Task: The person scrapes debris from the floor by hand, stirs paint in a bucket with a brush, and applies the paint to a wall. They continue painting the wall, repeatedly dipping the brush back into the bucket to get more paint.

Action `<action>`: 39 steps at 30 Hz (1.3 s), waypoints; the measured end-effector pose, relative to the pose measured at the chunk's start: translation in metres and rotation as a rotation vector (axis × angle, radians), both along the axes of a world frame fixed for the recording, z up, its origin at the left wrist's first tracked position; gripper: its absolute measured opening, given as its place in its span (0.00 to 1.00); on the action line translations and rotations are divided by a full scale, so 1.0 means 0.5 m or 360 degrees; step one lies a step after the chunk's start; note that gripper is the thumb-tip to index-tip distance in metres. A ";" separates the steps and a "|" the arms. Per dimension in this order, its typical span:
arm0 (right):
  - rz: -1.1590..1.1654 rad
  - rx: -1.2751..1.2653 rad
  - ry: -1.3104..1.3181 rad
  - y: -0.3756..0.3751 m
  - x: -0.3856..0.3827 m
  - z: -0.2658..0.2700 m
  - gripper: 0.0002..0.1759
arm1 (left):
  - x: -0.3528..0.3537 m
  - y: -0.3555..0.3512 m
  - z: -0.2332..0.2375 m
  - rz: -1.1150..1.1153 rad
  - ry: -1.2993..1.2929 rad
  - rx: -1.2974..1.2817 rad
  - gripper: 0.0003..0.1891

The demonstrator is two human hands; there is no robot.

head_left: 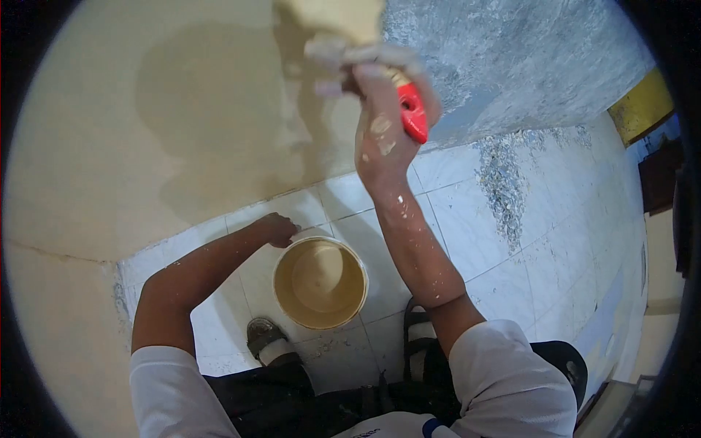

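My right hand, spotted with cream paint, is wrapped round a brush with a red handle, raised against the wall. The brush head is blurred near a patch of cream paint at the top. Below, my left hand is closed at the rim of a round bucket; its fingertips are too small to make out. Some cream paint shows inside the bucket, which stands between my feet.
Cream wall fills the left, rough grey-blue wall the upper right. Flakes of debris lie on the white tiled floor. My sandalled feet are below the bucket. A yellow object stands at the far right.
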State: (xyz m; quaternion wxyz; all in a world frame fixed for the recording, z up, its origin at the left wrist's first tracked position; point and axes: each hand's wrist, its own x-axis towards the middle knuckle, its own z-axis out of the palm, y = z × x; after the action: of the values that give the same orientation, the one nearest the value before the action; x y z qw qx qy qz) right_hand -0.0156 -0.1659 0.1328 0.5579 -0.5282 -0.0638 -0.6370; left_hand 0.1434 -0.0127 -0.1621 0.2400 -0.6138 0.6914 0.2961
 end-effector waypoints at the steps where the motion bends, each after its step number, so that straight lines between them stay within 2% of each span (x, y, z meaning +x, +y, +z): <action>1: 0.0072 -0.0019 -0.0114 -0.006 -0.001 0.030 0.06 | -0.002 -0.001 -0.001 -0.0006 -0.0007 0.0001 0.22; 3: 0.0231 -0.0064 -0.0348 -0.019 -0.008 0.072 0.06 | -0.005 0.002 -0.001 -0.0004 -0.0030 -0.0004 0.22; 6: 0.0084 -0.0088 -0.0132 -0.040 0.000 0.007 0.04 | -0.008 0.010 -0.002 -0.0017 -0.0065 0.0011 0.22; 10: -0.0086 0.0148 0.0278 -0.023 -0.023 -0.203 0.05 | -0.004 0.026 0.004 0.0042 -0.0033 -0.0002 0.21; 12: -0.0004 0.0437 0.0364 -0.018 -0.049 -0.324 0.06 | 0.000 0.035 0.004 0.0010 -0.0030 -0.0008 0.21; 14: -0.0345 0.0331 0.0651 -0.030 -0.055 -0.490 0.07 | -0.007 0.034 0.011 0.0042 -0.0079 0.0098 0.21; 17: -0.0249 0.1107 0.0993 0.003 -0.047 -0.593 0.07 | -0.013 0.026 0.013 -0.0020 -0.0088 0.0136 0.20; 20: -0.0172 0.0880 0.1174 0.003 -0.037 -0.501 0.07 | -0.020 0.019 -0.005 -0.0043 -0.0030 0.0057 0.19; 21: -0.0275 0.0689 0.1085 -0.008 -0.016 -0.480 0.08 | -0.018 0.010 -0.003 -0.0031 -0.0013 0.0010 0.18; 23: -0.0264 0.0589 0.0971 -0.007 -0.011 -0.317 0.08 | -0.025 -0.008 0.006 -0.0077 -0.0038 0.0012 0.17; 25: 0.0079 0.0762 0.0822 0.002 -0.026 -0.143 0.08 | -0.029 -0.017 0.008 -0.0109 -0.0035 -0.0021 0.17; 27: 0.0218 0.0608 0.0520 0.010 -0.036 -0.032 0.07 | -0.029 -0.017 0.011 -0.0115 -0.0019 -0.0084 0.16; 29: 0.0043 0.0140 0.0159 -0.002 -0.018 0.030 0.07 | -0.028 -0.016 0.012 -0.0074 -0.0018 -0.0025 0.17; 31: 0.0062 -0.0195 -0.0313 -0.019 -0.004 0.093 0.06 | -0.030 -0.013 0.006 -0.0057 -0.0009 0.0014 0.17; 34: 0.0278 -0.0141 -0.0374 -0.029 -0.024 0.135 0.05 | -0.021 0.001 -0.005 -0.0048 -0.0002 0.0016 0.17; 35: 0.0198 -0.0085 -0.0265 -0.031 -0.020 0.119 0.05 | -0.020 0.006 -0.012 -0.0042 0.0006 0.0012 0.17; 37: 0.0042 0.0028 -0.0051 -0.044 -0.002 0.024 0.04 | -0.012 0.012 -0.013 -0.0024 0.0004 0.0013 0.18; 39: -0.0201 0.0084 0.0136 -0.062 0.005 -0.131 0.04 | -0.013 0.021 -0.005 0.0000 -0.0002 0.0031 0.19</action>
State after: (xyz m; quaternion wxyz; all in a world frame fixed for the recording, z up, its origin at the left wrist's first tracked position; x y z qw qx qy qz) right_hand -0.0132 -0.1970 0.0674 0.5326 -0.5429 0.0102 -0.6493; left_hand 0.1368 -0.0024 -0.1644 0.2465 -0.6117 0.6882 0.3025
